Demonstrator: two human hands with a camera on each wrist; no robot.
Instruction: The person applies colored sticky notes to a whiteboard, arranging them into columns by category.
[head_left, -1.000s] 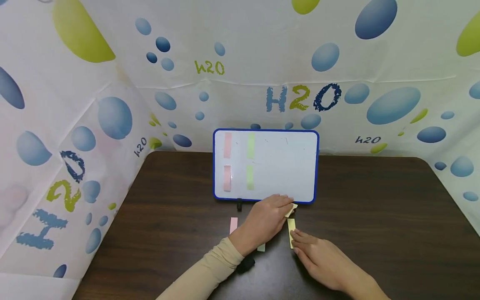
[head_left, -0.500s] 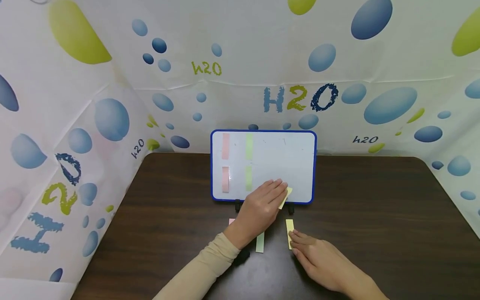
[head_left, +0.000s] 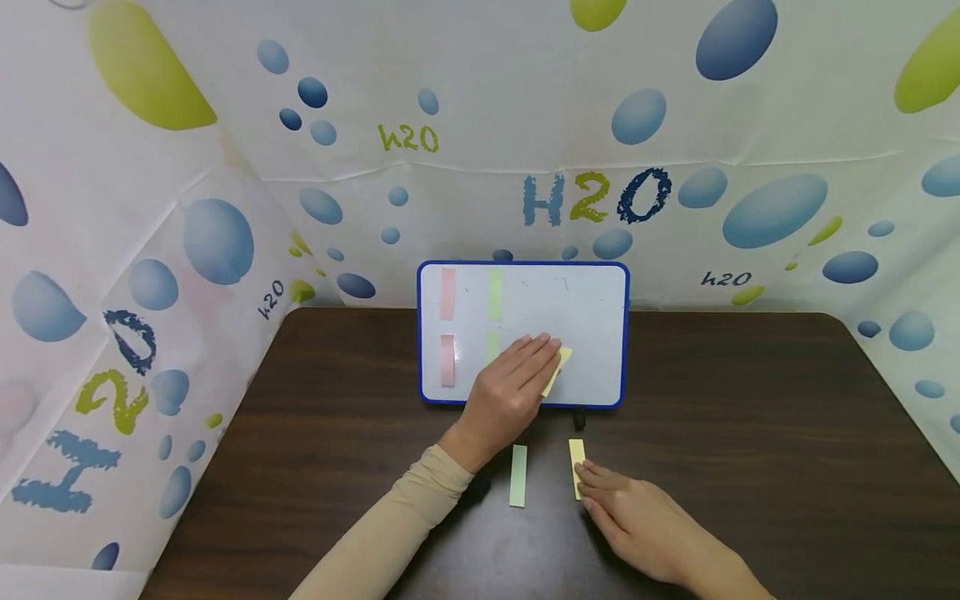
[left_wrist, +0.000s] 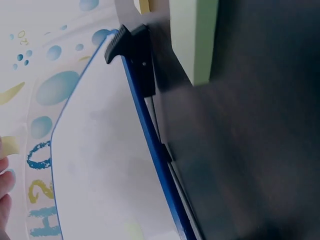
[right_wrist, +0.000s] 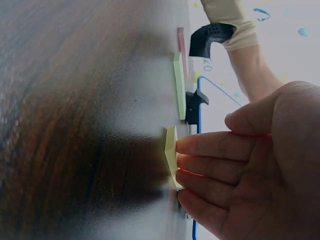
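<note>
My left hand point(head_left: 504, 398) is in front of the whiteboard point(head_left: 592, 333), holding a yellow sticky note point(head_left: 559, 367) by its fingertips. In the left wrist view only the fingertips and part of that note point(left_wrist: 10, 146) show at the left edge; the thumb is hidden. Down on the table, my right hand point(head_left: 641, 525) touches a yellow sticky-note pad point(head_left: 576, 457) with straight fingertips, as the right wrist view also shows on the pad point(right_wrist: 171, 155). Two pink notes point(head_left: 447, 294) and two green notes point(head_left: 495, 293) are stuck on the board, the lower green one partly covered by my left hand.
A green sticky-note pad point(head_left: 518, 475) lies left of the yellow one. The right wrist view also shows a pink pad point(right_wrist: 181, 47) beyond it. Black feet point(head_left: 579, 419) support the blue-framed board on the dark wooden table point(head_left: 750, 433). A printed cloth point(head_left: 480, 83) hangs behind.
My left hand has lifted the yellow note from just above the yellow pad, up and slightly left, to the front of the board. The right hand has stayed at the yellow pad.
</note>
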